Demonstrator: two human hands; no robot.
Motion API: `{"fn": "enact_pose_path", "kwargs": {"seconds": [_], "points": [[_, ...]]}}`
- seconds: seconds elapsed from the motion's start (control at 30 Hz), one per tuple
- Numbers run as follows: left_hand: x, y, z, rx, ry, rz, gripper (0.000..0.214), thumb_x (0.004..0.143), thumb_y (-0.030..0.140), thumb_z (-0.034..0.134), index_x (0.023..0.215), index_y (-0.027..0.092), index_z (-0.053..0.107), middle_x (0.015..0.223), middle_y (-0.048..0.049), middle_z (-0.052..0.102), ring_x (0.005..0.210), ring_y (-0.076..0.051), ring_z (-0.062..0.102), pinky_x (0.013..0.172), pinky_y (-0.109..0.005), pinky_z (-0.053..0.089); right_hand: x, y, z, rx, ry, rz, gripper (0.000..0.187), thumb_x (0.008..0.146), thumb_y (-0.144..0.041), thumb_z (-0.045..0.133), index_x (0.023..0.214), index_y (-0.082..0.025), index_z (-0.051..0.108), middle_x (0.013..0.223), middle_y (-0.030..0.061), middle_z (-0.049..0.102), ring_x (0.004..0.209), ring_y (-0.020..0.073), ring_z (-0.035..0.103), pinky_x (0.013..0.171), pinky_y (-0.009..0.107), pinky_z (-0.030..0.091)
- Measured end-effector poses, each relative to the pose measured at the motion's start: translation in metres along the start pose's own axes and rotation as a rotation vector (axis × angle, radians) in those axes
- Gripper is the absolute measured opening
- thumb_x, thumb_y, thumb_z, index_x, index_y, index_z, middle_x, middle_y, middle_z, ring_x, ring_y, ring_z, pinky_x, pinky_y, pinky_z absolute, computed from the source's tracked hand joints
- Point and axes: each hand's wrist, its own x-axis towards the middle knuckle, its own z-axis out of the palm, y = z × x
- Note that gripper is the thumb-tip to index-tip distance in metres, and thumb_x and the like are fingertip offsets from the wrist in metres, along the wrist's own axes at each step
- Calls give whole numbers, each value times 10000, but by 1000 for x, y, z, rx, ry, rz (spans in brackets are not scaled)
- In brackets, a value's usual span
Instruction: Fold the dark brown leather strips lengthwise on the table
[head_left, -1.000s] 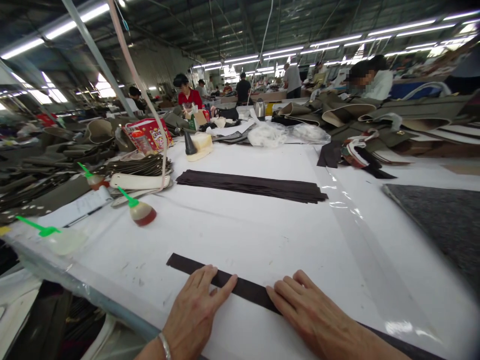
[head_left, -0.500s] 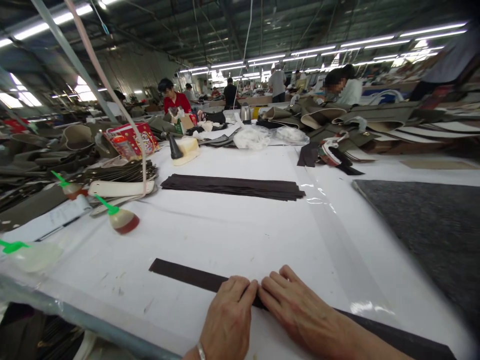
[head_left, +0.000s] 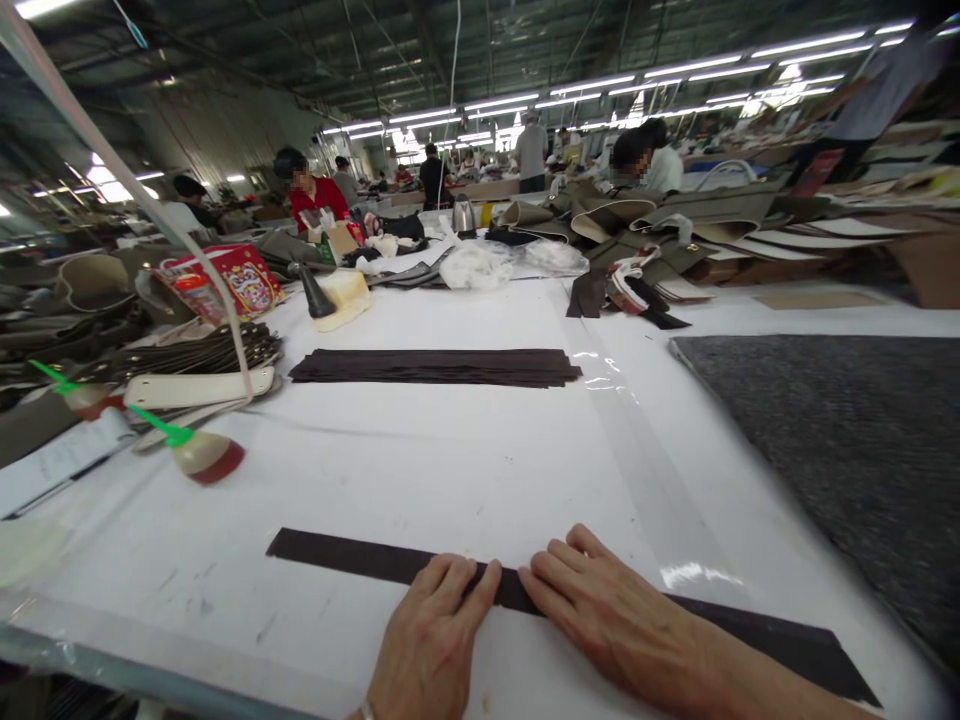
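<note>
A long dark brown strip [head_left: 345,555], apparently leather or a similar sheet material, lies across the white table near its front edge. My left hand [head_left: 431,630] is closed over its middle, fingertips curled and pressed onto it. Just to the right, my right hand [head_left: 592,610] has its bent fingers on the same strip, with the thumb side hidden. Between the two hands a short length of strip shows. Its right part passes under my right forearm and comes out beyond it. Farther back lies a stack of similar dark strips [head_left: 435,367].
At left are a squeeze bottle with red liquid [head_left: 208,457], a second bottle [head_left: 90,400] and a paper pad [head_left: 60,462]. A dark grey mat [head_left: 825,450] covers the right side. Piled pieces and plastic bags [head_left: 480,265] lie at the back. Several people work beyond.
My hands have moved a little apart, so more strip shows between them. The view has shifted, so the surroundings sit farther left in the picture.
</note>
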Motion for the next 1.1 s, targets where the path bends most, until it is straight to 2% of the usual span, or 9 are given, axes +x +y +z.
{"fn": "enact_pose_path", "kwargs": {"seconds": [0.2,0.43,0.57,0.73,0.97,1.1], "points": [[2,1,-2,61,4,25,655,718,-52,382,1303,199,535,1034,-92,583,949,-230,536,810,-360,569,-8,4,-3,12,-5,3,138,945,-72,447,1020,-126,548,851,32,500,760,199,411,751,375,313],[4,3,0,95,-24,48,653,778,-35,389,1353,256,493,1016,-93,535,933,-239,510,777,-374,558,-23,6,-8,18,5,18,152,938,-58,445,1024,-114,557,847,35,506,742,193,413,737,364,313],[5,2,-1,129,-104,55,720,771,-37,390,1406,301,417,1027,-88,506,935,-239,497,785,-390,546,-34,9,-13,33,-9,32,155,942,-71,453,1044,-116,561,858,37,512,742,191,423,743,358,318],[6,1,-2,161,-180,98,773,751,-46,399,1446,287,347,1040,-88,488,942,-228,487,817,-378,532,-48,11,-22,27,-21,59,199,960,-68,406,1074,-115,562,865,45,514,739,188,426,770,358,326],[4,-2,-6,154,-188,100,797,714,-48,426,1426,308,375,1021,-75,516,929,-224,507,816,-364,529,-71,14,-27,28,-51,109,250,955,-39,349,1083,-115,549,874,48,506,744,191,407,781,365,308],[19,10,-5,95,-78,74,652,738,-46,403,1290,276,532,1175,-105,500,1033,-248,508,841,-400,521,-77,13,-26,21,-48,131,247,965,-46,336,1058,-122,553,869,45,501,749,192,401,777,370,305]]}}
